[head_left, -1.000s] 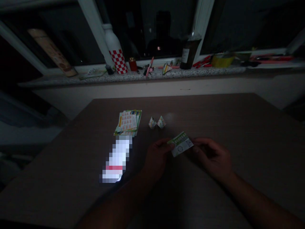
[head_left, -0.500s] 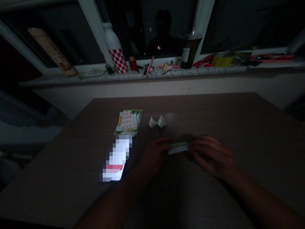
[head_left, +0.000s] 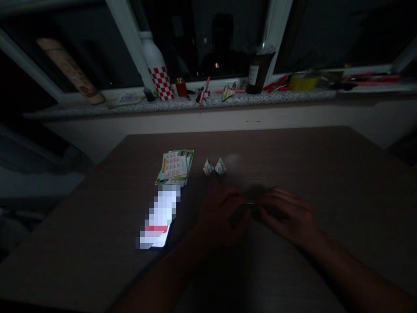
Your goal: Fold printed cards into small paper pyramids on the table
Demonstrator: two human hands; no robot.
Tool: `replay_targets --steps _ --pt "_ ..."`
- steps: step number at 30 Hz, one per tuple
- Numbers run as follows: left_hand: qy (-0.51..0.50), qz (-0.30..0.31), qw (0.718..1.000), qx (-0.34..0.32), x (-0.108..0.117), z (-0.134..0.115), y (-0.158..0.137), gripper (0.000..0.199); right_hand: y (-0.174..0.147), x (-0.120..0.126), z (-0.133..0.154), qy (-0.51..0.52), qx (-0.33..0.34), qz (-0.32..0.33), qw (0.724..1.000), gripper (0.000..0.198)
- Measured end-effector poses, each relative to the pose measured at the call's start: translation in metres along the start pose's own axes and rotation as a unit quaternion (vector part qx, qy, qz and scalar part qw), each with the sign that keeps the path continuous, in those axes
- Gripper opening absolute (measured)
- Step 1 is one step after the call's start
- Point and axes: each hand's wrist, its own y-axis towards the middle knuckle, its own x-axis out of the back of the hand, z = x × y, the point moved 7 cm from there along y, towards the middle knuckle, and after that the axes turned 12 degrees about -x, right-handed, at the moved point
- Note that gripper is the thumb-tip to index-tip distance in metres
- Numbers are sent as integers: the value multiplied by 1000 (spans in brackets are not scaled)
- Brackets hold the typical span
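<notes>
Between the fingertips of both hands is a small folded piece of paper (head_left: 250, 204), seen nearly edge-on as a thin pale line. My left hand (head_left: 223, 213) pinches its left end, thumb below and fingers above. At the right end, my right hand (head_left: 288, 213) pinches it too, fingers bent together. Most of the paper is hidden by the fingers and the dim light. Just beyond my left hand, two small folded paper shapes with pointed tops, a left one (head_left: 208, 167) and a right one (head_left: 220, 167), stand on the table (head_left: 293, 161).
Left of the hands lies a lit phone (head_left: 161, 217), its screen blurred out. Behind it is a stack of printed paper sheets (head_left: 176, 166). On the windowsill (head_left: 127, 108) stand a red-checked white bottle (head_left: 161, 78), a small red jar (head_left: 181, 87) and a dark bag (head_left: 257, 74).
My left hand has moved right, closer to my right hand. The paper, whose printed face showed before, is now turned edge-on and mostly covered by fingers.
</notes>
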Motion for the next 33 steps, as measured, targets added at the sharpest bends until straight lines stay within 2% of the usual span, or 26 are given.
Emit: replay_targets --steps 4,17,23,33 --pt "37 34 997 -53 -8 -7 5 5 0 -4 5 8 13 3 1000 13" --pt "44 54 996 -55 -11 -5 6 8 -2 -1 9 23 32 0 999 18" --pt "34 65 994 -84 -13 -8 7 6 -3 -5 12 0 51 22 998 10" --pt "80 108 983 -124 -17 -9 10 9 -7 -7 14 -12 77 18 997 9"
